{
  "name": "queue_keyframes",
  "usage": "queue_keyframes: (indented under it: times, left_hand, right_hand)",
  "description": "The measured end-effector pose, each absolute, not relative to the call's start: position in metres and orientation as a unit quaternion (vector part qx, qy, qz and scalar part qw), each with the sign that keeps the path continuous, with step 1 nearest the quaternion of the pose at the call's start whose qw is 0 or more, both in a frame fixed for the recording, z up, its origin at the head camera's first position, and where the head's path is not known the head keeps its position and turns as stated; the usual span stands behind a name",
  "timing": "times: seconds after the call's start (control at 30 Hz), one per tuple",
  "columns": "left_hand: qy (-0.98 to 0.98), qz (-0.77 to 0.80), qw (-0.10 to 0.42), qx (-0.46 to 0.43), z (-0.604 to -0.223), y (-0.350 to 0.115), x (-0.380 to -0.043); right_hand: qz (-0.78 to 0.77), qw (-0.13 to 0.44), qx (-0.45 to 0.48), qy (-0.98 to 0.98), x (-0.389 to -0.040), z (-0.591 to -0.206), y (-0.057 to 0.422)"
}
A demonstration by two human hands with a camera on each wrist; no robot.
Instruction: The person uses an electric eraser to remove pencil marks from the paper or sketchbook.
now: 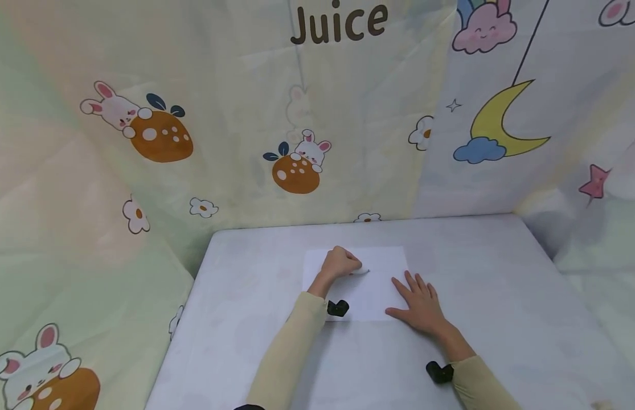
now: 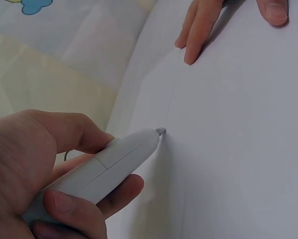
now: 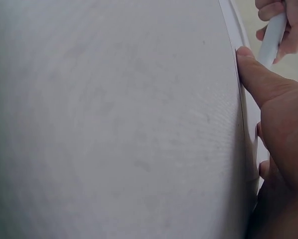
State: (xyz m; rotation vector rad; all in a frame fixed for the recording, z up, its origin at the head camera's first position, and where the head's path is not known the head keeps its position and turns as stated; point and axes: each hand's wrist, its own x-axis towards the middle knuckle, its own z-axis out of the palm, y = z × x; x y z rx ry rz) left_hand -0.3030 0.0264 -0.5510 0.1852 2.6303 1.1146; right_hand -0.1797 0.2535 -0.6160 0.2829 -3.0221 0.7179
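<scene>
A white sheet of paper (image 1: 368,299) lies on the table. Over its upper middle, my left hand (image 1: 340,262) grips a thick white pen-shaped tool (image 2: 116,159). The tool is held at a slant, thumb and fingers wrapped round its body, and its small grey tip is right at the paper. A faint thin line (image 2: 170,102) runs along the sheet by the tip. At the paper's right edge, my right hand (image 1: 422,307) rests palm down with fingers spread. Its thumb (image 3: 256,74) lies along the near edge in the right wrist view.
The table (image 1: 245,285) has a pale cover and backs onto a hanging cloth (image 1: 235,142) printed with rabbits, flowers and a moon. Black wrist devices (image 1: 440,373) sit by both sleeves. Cloth also hangs at the table's left and right sides.
</scene>
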Motion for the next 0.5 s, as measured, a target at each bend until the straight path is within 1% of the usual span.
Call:
queue_keyframes:
  times: [0.1,0.33,0.5]
  left_hand:
    - [0.909,0.386,0.142,0.068,-0.5504,0.0275,-0.3035]
    - [0.913,0.382,0.129,0.059,-0.5493,0.0251,-0.3039]
    - [0.905,0.394,0.147,0.062,-0.5504,0.0269,-0.3026]
  right_hand:
    - [0.234,0.011,0.089,-0.968,-0.1808,-0.6163,0.2523]
    - [0.227,0.012,0.089,-0.97,-0.182,-0.6187,0.2546]
    - [0.23,0.014,0.088,-0.969,-0.1802,-0.6183,0.2541]
